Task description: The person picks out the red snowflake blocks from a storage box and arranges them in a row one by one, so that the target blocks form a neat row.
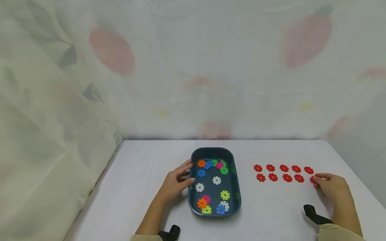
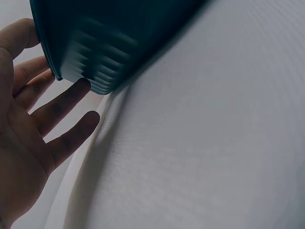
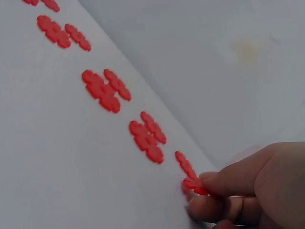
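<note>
Placing: right hand [image 1: 331,187] pinches a red disc [image 3: 194,184] at the right end of the near row, low on the worktop [image 1: 144,187]; can't tell if it's fully down yet.
Red rows: nine other red discs [image 1: 284,168] sit in two neat rows right of the tray, five at the back and four at the front, so the pinched one fills the last front slot.
Left hand: left hand [image 1: 175,182] rests with straight, spread fingers [image 2: 62,102] against the tray's left wall, holding nothing, just steadying it.
Tray: dark tray [image 1: 193,201] near the middle, with a loose mix of orange, blue, green, pink, white and yellow discs [image 1: 216,180] in it; I see no red ones in there.
Doing it well: my take, line the disc up under the last back-row one, match the gap of its neighbours, lay it flat, then lift the fingertips straight up so it doesn't drag.
Watch out: these bits look light and slippery, so a sideways brush of the hand could knock the neighbours out of line.
</note>
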{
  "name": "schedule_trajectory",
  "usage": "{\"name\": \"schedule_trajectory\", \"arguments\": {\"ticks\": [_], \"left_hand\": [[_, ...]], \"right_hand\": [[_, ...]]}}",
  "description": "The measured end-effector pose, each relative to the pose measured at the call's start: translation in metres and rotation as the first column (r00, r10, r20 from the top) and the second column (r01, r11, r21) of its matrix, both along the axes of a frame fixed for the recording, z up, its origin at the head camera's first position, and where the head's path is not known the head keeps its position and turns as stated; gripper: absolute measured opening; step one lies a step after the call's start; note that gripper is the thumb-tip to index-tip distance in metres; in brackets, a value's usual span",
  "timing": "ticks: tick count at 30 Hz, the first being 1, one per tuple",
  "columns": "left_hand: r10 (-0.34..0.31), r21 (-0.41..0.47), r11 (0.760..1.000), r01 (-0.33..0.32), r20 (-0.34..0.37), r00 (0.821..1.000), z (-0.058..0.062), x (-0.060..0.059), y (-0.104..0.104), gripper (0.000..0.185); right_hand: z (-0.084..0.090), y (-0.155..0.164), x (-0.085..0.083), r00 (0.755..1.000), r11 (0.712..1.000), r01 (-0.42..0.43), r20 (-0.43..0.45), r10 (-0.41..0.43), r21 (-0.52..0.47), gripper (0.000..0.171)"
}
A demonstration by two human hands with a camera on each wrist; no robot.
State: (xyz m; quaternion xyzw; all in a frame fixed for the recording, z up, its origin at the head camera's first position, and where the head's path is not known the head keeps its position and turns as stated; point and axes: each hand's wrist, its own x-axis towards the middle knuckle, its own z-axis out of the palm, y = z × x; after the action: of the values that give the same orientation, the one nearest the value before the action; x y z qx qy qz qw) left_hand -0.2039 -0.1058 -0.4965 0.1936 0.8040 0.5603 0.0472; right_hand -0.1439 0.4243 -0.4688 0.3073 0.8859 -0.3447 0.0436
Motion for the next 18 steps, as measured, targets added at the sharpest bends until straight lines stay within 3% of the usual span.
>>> {"name": "schedule_trajectory", "arguments": {"ticks": [6, 9, 18], "left_hand": [[-0.032, 0.033, 0.999, 0.031, 0.014, 0.999, 0.021, 0.009, 0.002, 0.052], [-0.036, 0.043, 0.998, 0.035, 0.021, 0.999, 0.025, 0.01, 0.002, 0.052], [-0.003, 0.012, 1.0, 0.003, -0.022, 1.0, -0.003, -0.002, -0.001, 0.054]], "right_hand": [[-0.011, 0.002, 0.0, 1.0, 1.0, 0.023, 0.001, -0.023, 0.014, 0.061], [-0.012, -0.001, -0.001, 1.0, 0.999, 0.028, 0.006, -0.029, 0.047, 0.061], [-0.012, -0.005, 0.0, 1.0, 0.995, 0.012, -0.01, -0.011, 0.101, 0.05]]}}
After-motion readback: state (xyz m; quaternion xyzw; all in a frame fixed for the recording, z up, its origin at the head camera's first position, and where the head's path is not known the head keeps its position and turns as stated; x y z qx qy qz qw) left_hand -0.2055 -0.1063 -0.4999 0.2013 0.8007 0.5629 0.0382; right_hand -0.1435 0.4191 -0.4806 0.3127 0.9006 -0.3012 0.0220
